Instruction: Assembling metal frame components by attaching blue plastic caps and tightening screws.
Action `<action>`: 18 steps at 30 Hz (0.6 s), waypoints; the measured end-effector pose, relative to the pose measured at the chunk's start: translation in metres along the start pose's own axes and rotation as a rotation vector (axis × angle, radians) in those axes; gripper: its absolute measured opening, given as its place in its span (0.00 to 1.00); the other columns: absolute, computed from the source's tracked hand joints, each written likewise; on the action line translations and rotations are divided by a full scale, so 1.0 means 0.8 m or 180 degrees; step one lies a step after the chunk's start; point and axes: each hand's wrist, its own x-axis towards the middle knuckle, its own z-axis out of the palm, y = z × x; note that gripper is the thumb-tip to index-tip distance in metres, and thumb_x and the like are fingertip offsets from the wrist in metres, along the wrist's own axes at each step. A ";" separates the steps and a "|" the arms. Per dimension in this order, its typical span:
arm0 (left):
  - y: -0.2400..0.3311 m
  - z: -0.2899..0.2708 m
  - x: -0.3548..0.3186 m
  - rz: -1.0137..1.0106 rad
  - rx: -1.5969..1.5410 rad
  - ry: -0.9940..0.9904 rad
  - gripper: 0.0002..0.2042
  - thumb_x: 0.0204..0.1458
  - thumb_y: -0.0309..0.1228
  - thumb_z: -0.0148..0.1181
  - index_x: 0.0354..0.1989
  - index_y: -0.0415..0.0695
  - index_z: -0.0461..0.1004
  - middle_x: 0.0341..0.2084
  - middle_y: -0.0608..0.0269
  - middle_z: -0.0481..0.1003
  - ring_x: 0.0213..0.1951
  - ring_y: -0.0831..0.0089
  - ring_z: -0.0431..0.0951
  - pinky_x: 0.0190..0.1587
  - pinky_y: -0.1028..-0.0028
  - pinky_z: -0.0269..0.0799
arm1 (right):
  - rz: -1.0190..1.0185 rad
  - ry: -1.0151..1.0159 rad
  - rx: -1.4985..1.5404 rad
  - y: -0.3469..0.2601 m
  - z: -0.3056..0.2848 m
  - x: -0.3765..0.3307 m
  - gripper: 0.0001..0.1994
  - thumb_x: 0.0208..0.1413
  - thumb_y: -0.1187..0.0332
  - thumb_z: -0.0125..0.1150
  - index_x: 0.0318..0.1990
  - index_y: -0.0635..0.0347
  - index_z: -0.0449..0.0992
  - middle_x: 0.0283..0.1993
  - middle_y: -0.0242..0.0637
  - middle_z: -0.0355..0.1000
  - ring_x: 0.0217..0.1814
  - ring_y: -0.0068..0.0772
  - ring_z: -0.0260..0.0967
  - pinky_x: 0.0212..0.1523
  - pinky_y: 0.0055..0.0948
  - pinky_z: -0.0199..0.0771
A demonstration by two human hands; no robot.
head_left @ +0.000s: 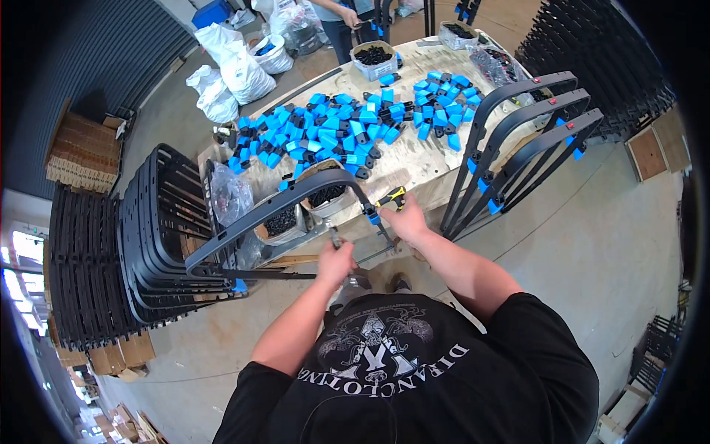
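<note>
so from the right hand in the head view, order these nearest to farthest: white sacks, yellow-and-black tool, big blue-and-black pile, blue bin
1. yellow-and-black tool: in the right hand
2. big blue-and-black pile: ahead and left, on the table
3. white sacks: past the table, left, on the floor
4. blue bin: behind the sacks

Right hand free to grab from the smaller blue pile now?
Probably not at once: the right hand holds a yellow-and-black tool. The way itself looks free; only tabletop shows between that hand and the smaller pile.
</note>
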 end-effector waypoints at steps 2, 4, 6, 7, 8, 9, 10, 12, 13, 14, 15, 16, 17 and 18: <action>0.001 -0.048 0.000 -0.0199 -0.0221 0.0316 0.07 0.58 0.30 0.57 0.39 0.41 0.70 0.20 0.64 0.69 0.18 0.73 0.70 0.20 0.68 0.72 | 0.0118 0.0143 -0.0021 -0.002 0.010 0.005 0.37 0.44 0.53 0.72 0.57 0.70 0.66 0.50 0.59 0.76 0.54 0.54 0.76 0.55 0.40 0.74; 0.005 -0.097 0.014 -0.0186 -0.0199 0.0470 0.07 0.58 0.29 0.57 0.42 0.41 0.70 0.20 0.64 0.69 0.18 0.74 0.69 0.18 0.70 0.71 | 0.0170 0.0466 -0.0050 0.006 0.017 0.008 0.37 0.41 0.52 0.74 0.53 0.68 0.67 0.48 0.56 0.76 0.52 0.52 0.76 0.54 0.41 0.74; 0.014 -0.136 0.029 -0.0145 -0.0109 0.0672 0.14 0.57 0.27 0.56 0.50 0.39 0.68 0.22 0.64 0.70 0.18 0.74 0.69 0.18 0.70 0.70 | 0.0197 0.0509 -0.0125 0.001 0.017 0.003 0.37 0.41 0.52 0.74 0.54 0.68 0.66 0.48 0.56 0.76 0.52 0.52 0.76 0.54 0.40 0.74; 0.021 -0.153 0.040 -0.0138 -0.0098 0.0748 0.19 0.56 0.25 0.55 0.56 0.37 0.67 0.23 0.63 0.71 0.18 0.74 0.70 0.17 0.70 0.70 | 0.0240 0.0596 -0.0201 -0.001 0.014 0.002 0.38 0.40 0.52 0.75 0.54 0.68 0.66 0.48 0.56 0.76 0.52 0.51 0.76 0.54 0.40 0.74; 0.018 -0.184 0.056 -0.0120 -0.0062 0.0431 0.31 0.53 0.21 0.54 0.68 0.35 0.57 0.30 0.60 0.73 0.21 0.74 0.72 0.20 0.70 0.72 | 0.0141 0.0634 -0.0122 0.001 0.021 0.003 0.39 0.39 0.52 0.76 0.55 0.68 0.65 0.47 0.55 0.76 0.51 0.51 0.76 0.54 0.40 0.74; 0.007 -0.199 0.069 -0.0112 -0.0100 0.0452 0.31 0.53 0.21 0.54 0.68 0.35 0.57 0.30 0.60 0.73 0.21 0.74 0.72 0.20 0.70 0.72 | 0.0107 0.0617 -0.0145 0.003 0.026 0.005 0.39 0.39 0.52 0.76 0.55 0.68 0.65 0.47 0.55 0.76 0.51 0.51 0.76 0.54 0.40 0.74; 0.010 -0.205 0.074 0.0093 -0.0089 0.0586 0.33 0.52 0.20 0.54 0.69 0.35 0.55 0.32 0.58 0.73 0.22 0.74 0.72 0.22 0.70 0.74 | 0.0152 0.0685 -0.0184 0.005 0.031 0.002 0.40 0.39 0.52 0.77 0.55 0.68 0.65 0.47 0.55 0.76 0.51 0.50 0.76 0.53 0.40 0.74; 0.014 -0.218 0.083 -0.0051 -0.0187 0.0837 0.34 0.51 0.17 0.55 0.70 0.35 0.54 0.39 0.53 0.74 0.28 0.74 0.75 0.28 0.70 0.78 | 0.0196 0.0757 -0.0260 0.007 0.034 0.001 0.40 0.39 0.51 0.77 0.55 0.69 0.65 0.48 0.55 0.75 0.51 0.49 0.76 0.53 0.39 0.74; 0.009 -0.223 0.086 -0.0056 -0.0220 0.0827 0.34 0.51 0.17 0.55 0.70 0.35 0.54 0.39 0.53 0.74 0.28 0.74 0.75 0.28 0.70 0.78 | 0.0386 0.0848 0.0113 0.007 0.031 0.005 0.41 0.40 0.51 0.78 0.56 0.70 0.65 0.49 0.55 0.75 0.52 0.48 0.76 0.53 0.39 0.74; 0.000 -0.230 0.086 0.0052 -0.0364 0.0878 0.34 0.51 0.18 0.55 0.70 0.35 0.55 0.40 0.53 0.74 0.28 0.73 0.75 0.29 0.70 0.78 | 0.0580 0.0927 0.0479 0.010 0.026 0.008 0.42 0.41 0.51 0.78 0.56 0.71 0.65 0.50 0.56 0.74 0.53 0.46 0.75 0.52 0.39 0.75; -0.009 -0.238 0.084 0.0158 -0.0509 0.0937 0.34 0.51 0.18 0.56 0.70 0.35 0.55 0.40 0.53 0.74 0.29 0.72 0.76 0.29 0.70 0.78 | 0.0773 0.1001 0.0845 0.013 0.021 0.009 0.42 0.41 0.50 0.78 0.56 0.72 0.65 0.51 0.56 0.74 0.53 0.45 0.75 0.51 0.39 0.75; -0.005 -0.240 0.073 0.0150 -0.0347 0.0787 0.32 0.53 0.20 0.58 0.68 0.35 0.58 0.41 0.54 0.74 0.31 0.73 0.76 0.31 0.71 0.79 | 0.1078 0.0858 0.0773 0.021 0.006 0.006 0.38 0.44 0.52 0.77 0.55 0.71 0.66 0.47 0.52 0.75 0.49 0.44 0.75 0.48 0.39 0.76; -0.007 -0.243 0.063 0.0144 -0.0354 0.0751 0.32 0.53 0.20 0.58 0.68 0.35 0.58 0.41 0.54 0.74 0.31 0.73 0.76 0.31 0.71 0.79 | 0.1364 0.0704 0.0719 0.024 -0.008 0.003 0.34 0.47 0.55 0.75 0.54 0.69 0.68 0.42 0.47 0.76 0.44 0.44 0.76 0.44 0.39 0.77; -0.013 -0.243 0.051 0.0234 -0.0142 0.0923 0.30 0.53 0.21 0.59 0.67 0.35 0.60 0.40 0.55 0.74 0.32 0.73 0.76 0.32 0.71 0.79 | 0.1375 0.0759 0.0711 0.056 -0.011 0.001 0.34 0.47 0.55 0.75 0.54 0.69 0.68 0.42 0.47 0.76 0.44 0.44 0.76 0.44 0.39 0.77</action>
